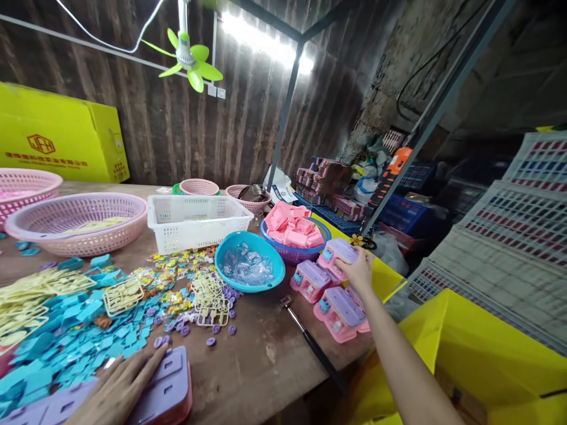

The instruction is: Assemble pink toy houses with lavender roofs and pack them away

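On the brown bench, one round turquoise plastic bowl. Nearer me, my left fingers lie flat, slightly parted, on a purple-topped pink plastic case; right of the bowl, my right fingers clasp one of at least three smaller purple-and-pink plastic boxes.

Green fan near a lit tube light

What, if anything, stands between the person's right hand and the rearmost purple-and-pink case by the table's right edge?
Nothing visible does: the right hand is on the rearmost case. The metal tool lies off to the left, clear of that hand.
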The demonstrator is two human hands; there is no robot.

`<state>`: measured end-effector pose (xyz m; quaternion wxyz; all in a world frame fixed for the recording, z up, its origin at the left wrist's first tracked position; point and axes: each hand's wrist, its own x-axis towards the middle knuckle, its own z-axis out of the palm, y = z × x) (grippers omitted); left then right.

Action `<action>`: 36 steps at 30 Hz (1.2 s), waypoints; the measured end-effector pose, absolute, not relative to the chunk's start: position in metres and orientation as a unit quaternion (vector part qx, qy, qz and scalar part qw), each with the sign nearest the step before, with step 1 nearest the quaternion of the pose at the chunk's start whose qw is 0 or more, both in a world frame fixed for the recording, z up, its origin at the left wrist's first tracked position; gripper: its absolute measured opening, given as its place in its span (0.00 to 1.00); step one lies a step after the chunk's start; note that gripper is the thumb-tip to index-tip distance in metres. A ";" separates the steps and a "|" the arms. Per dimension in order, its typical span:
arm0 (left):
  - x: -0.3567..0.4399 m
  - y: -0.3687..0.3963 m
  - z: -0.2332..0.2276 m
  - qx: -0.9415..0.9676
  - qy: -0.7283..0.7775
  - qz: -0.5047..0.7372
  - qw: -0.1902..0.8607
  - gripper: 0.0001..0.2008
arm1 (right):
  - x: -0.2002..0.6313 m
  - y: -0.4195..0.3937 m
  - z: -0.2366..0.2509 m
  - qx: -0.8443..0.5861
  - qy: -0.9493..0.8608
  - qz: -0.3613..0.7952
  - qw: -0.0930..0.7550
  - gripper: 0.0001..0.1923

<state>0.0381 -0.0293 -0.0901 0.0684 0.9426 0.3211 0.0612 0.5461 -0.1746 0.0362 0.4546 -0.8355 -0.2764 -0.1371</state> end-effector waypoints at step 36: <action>0.026 -0.052 0.011 0.903 0.409 -0.105 0.071 0.39 | 0.511 -0.169 -0.007 -0.785 -0.447 -0.163 0.395 0.28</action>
